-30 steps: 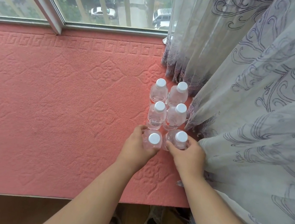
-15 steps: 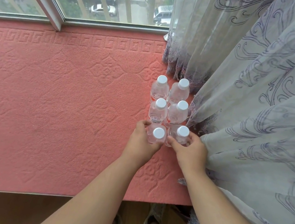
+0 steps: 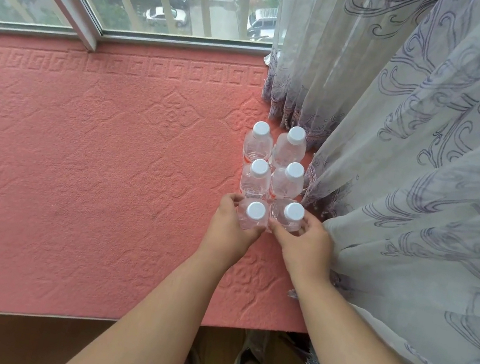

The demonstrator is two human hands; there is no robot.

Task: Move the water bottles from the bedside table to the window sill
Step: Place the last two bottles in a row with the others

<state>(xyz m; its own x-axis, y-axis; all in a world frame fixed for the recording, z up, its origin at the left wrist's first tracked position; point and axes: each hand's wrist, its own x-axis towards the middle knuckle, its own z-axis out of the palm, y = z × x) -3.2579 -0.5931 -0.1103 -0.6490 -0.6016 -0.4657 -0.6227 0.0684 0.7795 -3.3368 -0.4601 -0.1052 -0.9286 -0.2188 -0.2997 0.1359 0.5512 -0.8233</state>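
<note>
Several clear water bottles with white caps stand upright in two columns on the salmon-pink window sill (image 3: 89,171). The far pair (image 3: 258,145) is nearest the window, a middle pair (image 3: 255,179) sits behind the near pair. My left hand (image 3: 228,231) is wrapped around the near left bottle (image 3: 253,216). My right hand (image 3: 304,246) grips the near right bottle (image 3: 288,217). Both near bottles touch the middle pair and rest on the sill.
A patterned sheer curtain (image 3: 411,164) hangs right of the bottles and drapes over the sill's right end. The window frame (image 3: 94,34) runs along the far edge. The sill's front edge (image 3: 111,321) drops to a wooden floor where my feet (image 3: 249,360) show.
Both hands have pushed the near pair of bottles a little away from me, up against the middle pair. The other bottles have not moved.
</note>
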